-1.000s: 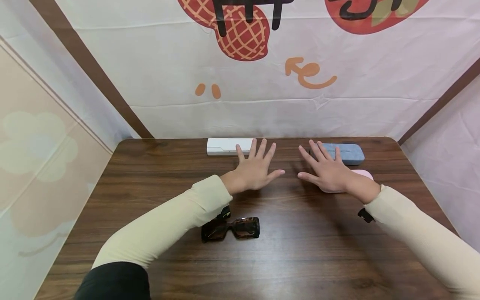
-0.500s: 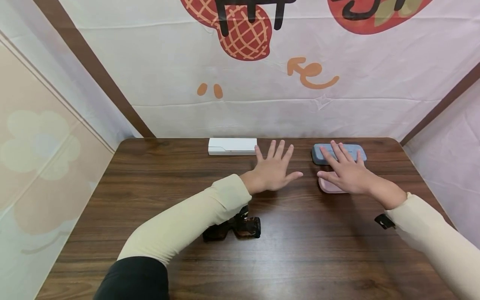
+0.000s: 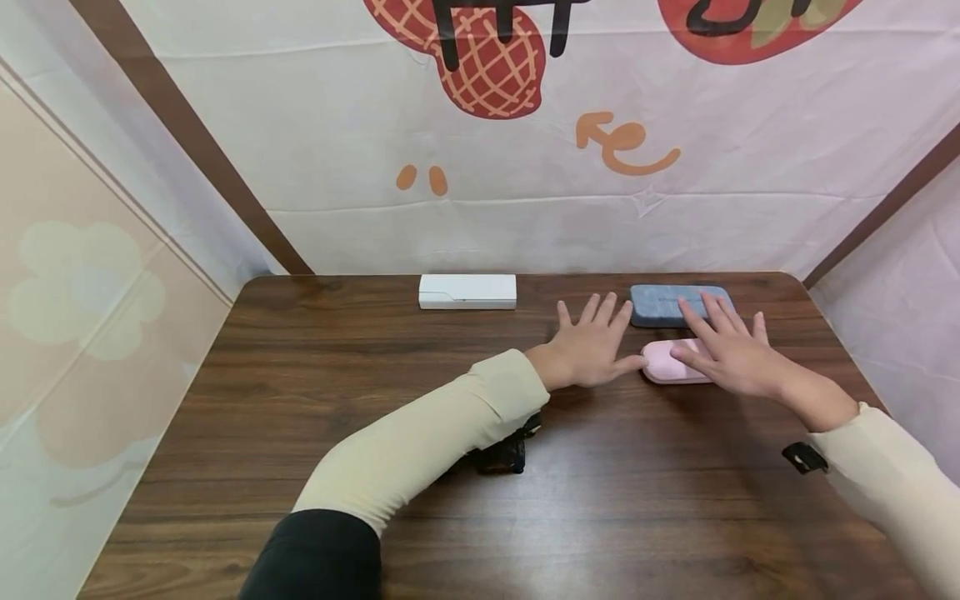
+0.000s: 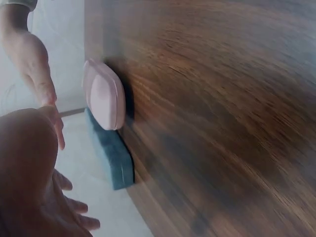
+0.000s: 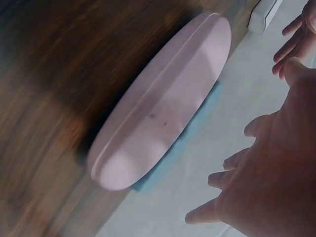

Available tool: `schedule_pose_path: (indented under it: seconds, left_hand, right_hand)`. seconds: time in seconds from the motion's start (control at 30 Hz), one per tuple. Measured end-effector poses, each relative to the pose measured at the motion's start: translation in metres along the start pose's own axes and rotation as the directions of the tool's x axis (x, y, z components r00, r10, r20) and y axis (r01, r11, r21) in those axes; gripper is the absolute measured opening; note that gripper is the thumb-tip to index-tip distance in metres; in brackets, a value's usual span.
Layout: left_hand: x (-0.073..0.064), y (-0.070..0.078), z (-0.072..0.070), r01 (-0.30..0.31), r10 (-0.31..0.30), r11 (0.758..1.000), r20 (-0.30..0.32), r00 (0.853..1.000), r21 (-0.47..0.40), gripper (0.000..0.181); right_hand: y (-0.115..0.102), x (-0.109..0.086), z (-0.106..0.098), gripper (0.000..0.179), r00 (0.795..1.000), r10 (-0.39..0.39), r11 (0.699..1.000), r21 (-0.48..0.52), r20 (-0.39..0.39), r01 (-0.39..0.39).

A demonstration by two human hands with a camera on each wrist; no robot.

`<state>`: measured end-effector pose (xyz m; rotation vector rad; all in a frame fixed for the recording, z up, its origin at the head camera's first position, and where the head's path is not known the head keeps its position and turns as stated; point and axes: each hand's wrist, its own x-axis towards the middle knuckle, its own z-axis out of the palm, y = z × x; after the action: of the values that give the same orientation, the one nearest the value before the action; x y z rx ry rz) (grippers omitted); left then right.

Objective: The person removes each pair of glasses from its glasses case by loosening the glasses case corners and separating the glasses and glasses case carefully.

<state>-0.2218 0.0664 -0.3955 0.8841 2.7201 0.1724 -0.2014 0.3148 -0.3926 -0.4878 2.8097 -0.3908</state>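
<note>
My left hand (image 3: 588,348) is spread palm down above the table, its thumb pointing at the pink case (image 3: 663,363). Fingers splayed, my right hand (image 3: 738,357) hovers over that case and overlaps its right part in the head view. Both hands hold nothing. The right wrist view shows the pink case (image 5: 163,106) lying on the wood, a seam along its side, with the palm apart from it. Behind it lies a blue case (image 3: 660,306), partly covered by the right fingertips in the head view. Dark-framed sunglasses (image 3: 504,457) lie mostly hidden beneath the left forearm.
A white oblong box (image 3: 467,292) sits at the table's back edge, left of the blue case. The brown wooden table (image 3: 300,400) reaches back to a white printed cloth wall (image 3: 337,125). Patterned cloth also hangs at the left and right sides.
Both hands have moved to the right with fingers spread. The left forearm now covers most of the sunglasses, and the white box is fully uncovered. The cases stay where they were.
</note>
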Motion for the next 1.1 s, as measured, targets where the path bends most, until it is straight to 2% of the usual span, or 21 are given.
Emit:
schedule_pose_path:
  seconds: [0.3,0.57,0.7,0.87,1.1]
  left_hand:
    - [0.015,0.028,0.006,-0.03,0.03,0.998,0.009,1.0,0.057,0.083]
    - [0.025,0.043,0.016,-0.053,0.053,0.996,0.0,0.999,0.068,0.086]
    - [0.028,0.048,0.016,-0.055,0.054,0.996,0.021,0.998,0.065,0.086]
    - [0.033,0.05,0.02,-0.059,0.057,0.997,0.048,0.997,0.053,0.085]
    - [0.042,0.054,0.027,-0.041,0.038,0.998,0.07,0.997,0.038,0.083]
  right_hand:
    - [0.026,-0.015,0.003,0.087,0.998,0.056,0.997,0.057,0.004,-0.056]
    - [0.048,-0.025,0.008,0.085,0.999,0.052,0.994,0.096,-0.007,-0.051]
    - [0.057,-0.03,0.011,0.083,0.999,0.037,0.991,0.128,-0.012,-0.035]
    - [0.062,-0.033,0.015,0.081,0.999,0.033,0.977,0.211,0.039,-0.04]
    - [0.065,-0.03,0.02,0.089,0.997,0.024,0.973,0.229,0.067,-0.039]
